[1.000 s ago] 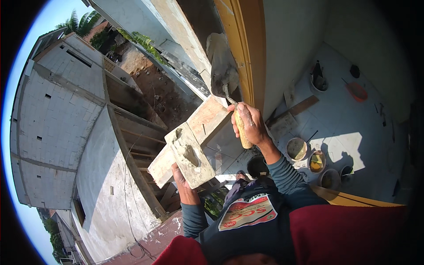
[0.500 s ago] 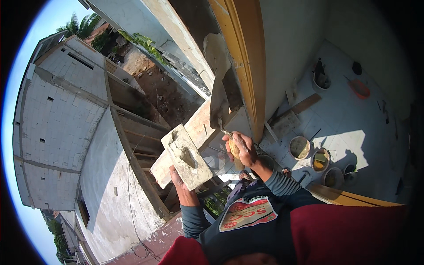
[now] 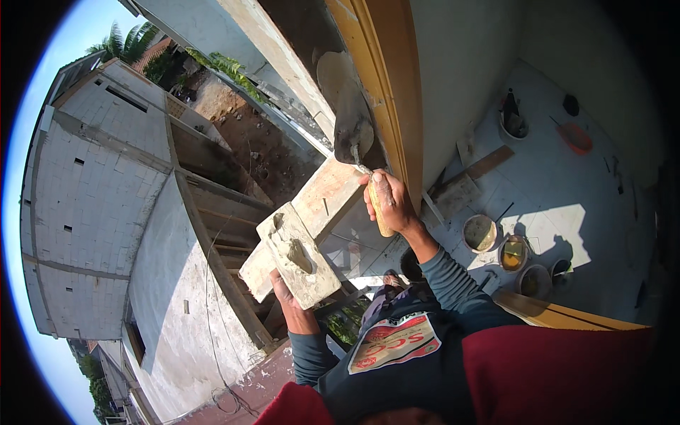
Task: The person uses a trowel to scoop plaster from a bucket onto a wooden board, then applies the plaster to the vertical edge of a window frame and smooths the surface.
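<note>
My left hand (image 3: 285, 292) grips a pale, mortar-crusted hawk (image 3: 319, 280) from beneath, its fingers mostly hidden by the board. A grey lump of wet mortar (image 3: 296, 255) lies on top. My right hand (image 3: 398, 205) is closed around the wooden handle of a trowel (image 3: 347, 134), whose blade points away from me. That blade lies against the narrow wall edge beside the yellow-brown frame (image 3: 404, 92). Just beyond it, a patch of smooth grey mortar (image 3: 333, 69) covers part of the edge. A rough wooden plank (image 3: 329, 188) passes under the hawk.
On the tiled floor at right stand several buckets, among them one with grey mix (image 3: 479, 234) and one with a yellow sponge-like block (image 3: 513, 253). A red-orange pan (image 3: 574, 139) and loose boards (image 3: 489, 166) lie farther off. Left is a drop beside a block wall (image 3: 92, 191).
My right hand has moved up and away from me, sliding the trowel blade along the wall edge; its handle now shows more fully. The left hand and hawk stay nearly still.
</note>
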`<act>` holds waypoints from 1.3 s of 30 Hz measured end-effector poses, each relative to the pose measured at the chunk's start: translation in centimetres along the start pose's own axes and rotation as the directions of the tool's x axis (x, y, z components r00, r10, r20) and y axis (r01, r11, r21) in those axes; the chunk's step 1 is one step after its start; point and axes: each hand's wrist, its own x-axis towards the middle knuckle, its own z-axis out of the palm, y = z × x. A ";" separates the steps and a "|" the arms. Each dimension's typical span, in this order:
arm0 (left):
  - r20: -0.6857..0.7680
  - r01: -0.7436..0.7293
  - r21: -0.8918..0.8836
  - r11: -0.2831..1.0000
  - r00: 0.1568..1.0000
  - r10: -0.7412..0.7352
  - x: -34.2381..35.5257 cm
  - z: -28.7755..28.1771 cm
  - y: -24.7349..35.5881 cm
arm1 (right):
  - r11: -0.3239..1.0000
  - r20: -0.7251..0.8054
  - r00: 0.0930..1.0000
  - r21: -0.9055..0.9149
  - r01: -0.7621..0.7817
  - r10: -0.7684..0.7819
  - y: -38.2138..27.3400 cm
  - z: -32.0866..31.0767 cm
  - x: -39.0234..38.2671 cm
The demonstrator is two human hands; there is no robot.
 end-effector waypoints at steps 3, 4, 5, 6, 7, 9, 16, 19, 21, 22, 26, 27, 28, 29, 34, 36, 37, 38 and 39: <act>-0.045 -0.015 0.010 1.000 0.999 0.016 -0.6 0.0 0.2 | 0.996 0.022 0.999 0.081 -0.040 0.038 1.5 0.2 -0.3; -0.052 -0.016 0.012 1.000 0.998 0.017 -0.7 0.0 0.3 | 0.990 0.046 0.999 0.134 -0.034 0.028 2.1 0.6 -0.3; -0.065 -0.022 0.016 1.000 0.998 0.023 -0.6 0.1 0.2 | 0.983 0.069 0.998 0.182 -0.028 0.015 2.6 1.0 -0.3; -0.077 -0.026 0.021 0.999 0.997 0.027 -0.5 0.2 0.1 | 0.978 0.065 0.998 0.204 -0.031 0.018 3.2 1.4 -0.6; -0.078 -0.022 0.018 1.000 0.997 0.023 -0.3 0.3 0.0 | 0.979 0.063 0.998 0.200 -0.032 0.020 3.6 1.4 -1.1; -0.077 0.005 0.056 0.998 0.997 0.000 -0.1 0.1 0.2 | 0.988 0.143 0.990 0.150 -0.040 0.018 4.3 1.7 -2.6; -0.059 0.052 -0.074 0.996 0.997 -0.056 1.1 0.7 -0.9 | 0.988 0.023 0.995 -0.123 -0.094 0.097 -0.6 -4.1 -8.6; 0.034 0.141 -0.171 0.975 0.990 -0.137 2.0 1.1 -2.2 | 0.898 -0.099 0.995 -0.435 -0.064 0.023 -5.6 -6.9 -9.5; 0.106 0.181 -0.212 0.960 0.981 -0.161 2.8 1.2 -3.1 | 0.798 -0.150 0.986 -0.602 -0.034 -0.072 -8.7 -8.0 -9.8; 0.127 0.199 -0.221 0.955 0.976 -0.174 2.9 1.4 -3.4 | 0.773 -0.168 0.977 -0.635 -0.008 -0.128 -9.3 -8.6 -9.8; 0.166 0.282 -0.296 0.913 0.956 -0.242 3.9 0.7 -3.5 | 0.745 -0.261 0.954 -0.664 -0.066 -0.147 -10.3 -8.7 -9.2; 0.180 0.291 -0.289 0.912 0.952 -0.246 4.1 0.8 -3.3 | 0.737 -0.262 0.949 -0.674 -0.049 -0.176 -9.9 -8.7 -9.0; 0.195 0.299 -0.283 0.911 0.948 -0.250 4.2 0.8 -3.2 | 0.729 -0.261 0.943 -0.684 -0.031 -0.205 -9.7 -8.7 -8.9; 0.203 0.305 -0.270 0.913 0.945 -0.256 4.3 0.7 -2.9 | 0.728 -0.269 0.941 -0.685 -0.037 -0.206 -9.4 -8.4 -8.7; 0.152 0.298 -0.249 0.922 0.952 -0.266 4.8 0.2 -1.4 | 0.602 -0.262 0.923 -0.797 -0.043 -0.281 -9.1 -7.5 -7.7; 0.159 0.306 -0.246 0.920 0.949 -0.273 4.8 0.1 -0.9 | 0.560 -0.259 0.923 -0.827 -0.058 -0.286 -8.6 -7.7 -8.0; 0.129 0.291 -0.241 0.926 0.955 -0.267 4.7 0.1 -0.8 | 0.527 -0.217 0.926 -0.850 -0.023 -0.309 -8.0 -8.3 -8.4; 0.119 0.283 -0.244 0.928 0.958 -0.261 4.8 0.1 -0.7 | 0.490 -0.168 0.928 -0.872 0.017 -0.332 -8.0 -8.3 -8.4; 0.108 0.278 -0.244 0.929 0.960 -0.259 4.9 0.2 -0.6 | 0.482 -0.167 0.927 -0.876 0.017 -0.336 -8.1 -8.2 -8.7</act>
